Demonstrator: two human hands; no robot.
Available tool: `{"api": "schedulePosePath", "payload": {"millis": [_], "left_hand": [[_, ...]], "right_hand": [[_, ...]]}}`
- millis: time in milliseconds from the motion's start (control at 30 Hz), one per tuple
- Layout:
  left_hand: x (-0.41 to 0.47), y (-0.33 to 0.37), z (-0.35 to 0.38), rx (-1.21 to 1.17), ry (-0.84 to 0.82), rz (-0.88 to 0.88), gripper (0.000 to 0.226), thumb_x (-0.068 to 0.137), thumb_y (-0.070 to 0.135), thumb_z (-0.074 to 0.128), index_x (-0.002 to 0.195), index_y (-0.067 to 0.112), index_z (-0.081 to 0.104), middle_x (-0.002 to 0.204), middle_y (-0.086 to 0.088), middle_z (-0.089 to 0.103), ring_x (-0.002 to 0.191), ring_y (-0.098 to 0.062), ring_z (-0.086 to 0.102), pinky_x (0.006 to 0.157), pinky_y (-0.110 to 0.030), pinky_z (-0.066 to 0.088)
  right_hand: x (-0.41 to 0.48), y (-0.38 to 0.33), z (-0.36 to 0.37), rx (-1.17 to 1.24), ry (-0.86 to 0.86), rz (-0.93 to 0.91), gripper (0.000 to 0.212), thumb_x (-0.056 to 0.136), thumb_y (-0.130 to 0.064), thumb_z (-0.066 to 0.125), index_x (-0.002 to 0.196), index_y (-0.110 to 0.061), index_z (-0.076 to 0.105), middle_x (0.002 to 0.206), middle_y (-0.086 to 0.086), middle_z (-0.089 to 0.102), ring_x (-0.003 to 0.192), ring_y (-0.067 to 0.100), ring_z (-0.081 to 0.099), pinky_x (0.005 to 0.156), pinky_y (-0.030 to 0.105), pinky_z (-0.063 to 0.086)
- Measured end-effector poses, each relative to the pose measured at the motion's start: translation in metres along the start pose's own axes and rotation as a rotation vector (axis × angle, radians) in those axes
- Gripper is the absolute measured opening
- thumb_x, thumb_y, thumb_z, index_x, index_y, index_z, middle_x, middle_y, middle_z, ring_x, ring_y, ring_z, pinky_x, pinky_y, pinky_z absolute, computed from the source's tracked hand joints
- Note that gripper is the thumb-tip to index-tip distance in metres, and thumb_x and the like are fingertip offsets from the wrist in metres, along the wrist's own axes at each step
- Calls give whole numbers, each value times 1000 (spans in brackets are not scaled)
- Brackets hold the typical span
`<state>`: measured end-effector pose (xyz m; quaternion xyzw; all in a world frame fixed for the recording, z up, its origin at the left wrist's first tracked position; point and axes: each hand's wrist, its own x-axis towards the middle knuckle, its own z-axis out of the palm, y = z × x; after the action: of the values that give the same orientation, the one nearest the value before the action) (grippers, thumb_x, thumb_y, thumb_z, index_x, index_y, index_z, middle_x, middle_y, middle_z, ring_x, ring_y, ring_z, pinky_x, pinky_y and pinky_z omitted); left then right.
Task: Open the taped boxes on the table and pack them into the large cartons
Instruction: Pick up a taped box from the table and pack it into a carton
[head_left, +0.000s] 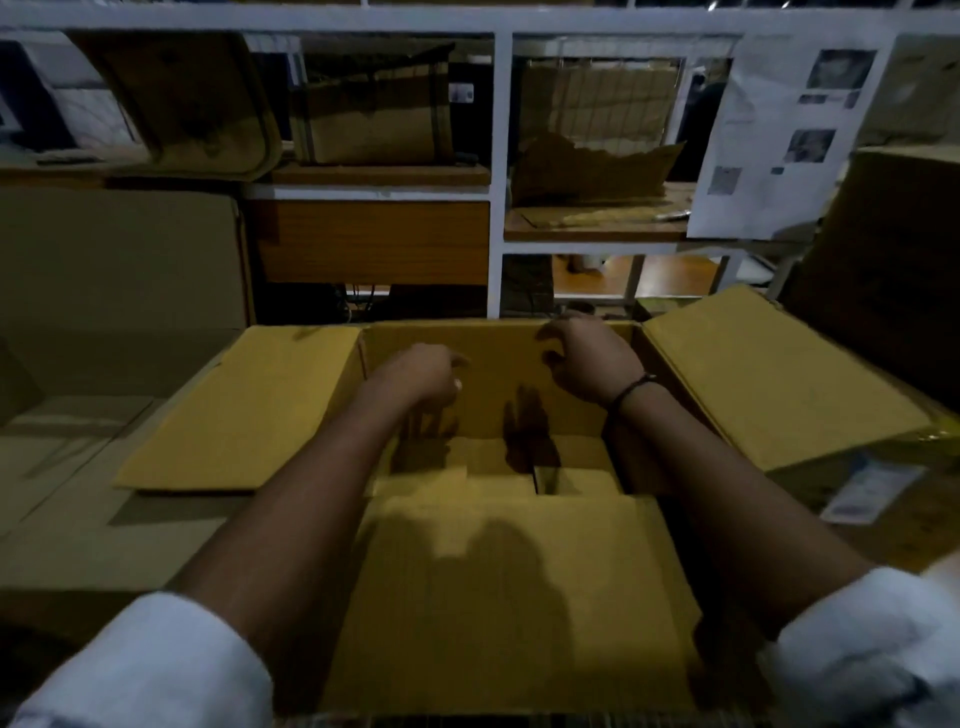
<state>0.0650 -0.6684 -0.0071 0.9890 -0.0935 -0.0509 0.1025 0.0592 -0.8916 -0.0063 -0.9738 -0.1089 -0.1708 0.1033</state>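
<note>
A large yellow-brown carton stands open in front of me, its flaps folded out to the left, right and toward me. Both of my hands hover over its mouth. My left hand hangs with loosely curled fingers and holds nothing. My right hand is near the far wall of the carton, fingers bent and spread, also holding nothing that I can see. Down inside the carton lie smaller boxes, partly in the shadow of my hands.
A second big open carton stands at the left. A closed carton with a white label sits at the right under the flap. Behind is a white shelf frame holding cardboard pieces, with printed sheets hanging at the right.
</note>
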Motion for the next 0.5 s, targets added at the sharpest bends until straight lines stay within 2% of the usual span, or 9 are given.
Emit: {"api": "schedulePosePath", "payload": {"millis": [67,167,233,333,400,500], "left_hand": [[-33,15,4,-79,28,41,45,104,24,53,146,40,50,149,0,52,85,-10,63,65,-25,46],[-80,27,18,-210,120,93,41,105,23,53,140,43,56,141,9,59,79,-5,58,65,-23,46],[-110,32,27,-288,200,116,36,105,28,53,137,44,59,134,15,63,84,-4,62,66,-21,48],[-143,32,35,-344,225,107,33,102,40,56,135,44,59,137,17,61,114,-7,60,91,-33,52],[-157,27,41,-314,228,90,34,101,47,57,134,43,61,135,18,63,116,-8,60,95,-40,54],[-172,20,57,-273,330,181,36,99,53,52,128,38,68,121,17,71,107,-7,62,93,-39,55]], "right_hand": [[-30,-18,-8,81,85,-56,31,95,-21,66,126,-25,65,132,-2,58,118,17,57,88,27,53],[-77,-40,-14,201,96,-108,27,96,-27,64,123,-28,65,128,-7,59,115,12,55,93,32,53],[-103,-49,-16,239,95,-104,24,97,-30,63,120,-28,67,123,-8,60,107,11,56,88,33,55],[-137,-57,-18,262,94,-86,24,98,-34,59,120,-28,67,122,-8,62,107,10,57,89,34,54],[-160,-58,-16,267,105,-69,28,98,-38,57,122,-29,67,123,-9,63,109,9,57,90,31,53],[-191,-57,-5,284,124,-86,30,97,-42,53,121,-29,67,118,-9,65,103,6,56,85,28,51]]}}
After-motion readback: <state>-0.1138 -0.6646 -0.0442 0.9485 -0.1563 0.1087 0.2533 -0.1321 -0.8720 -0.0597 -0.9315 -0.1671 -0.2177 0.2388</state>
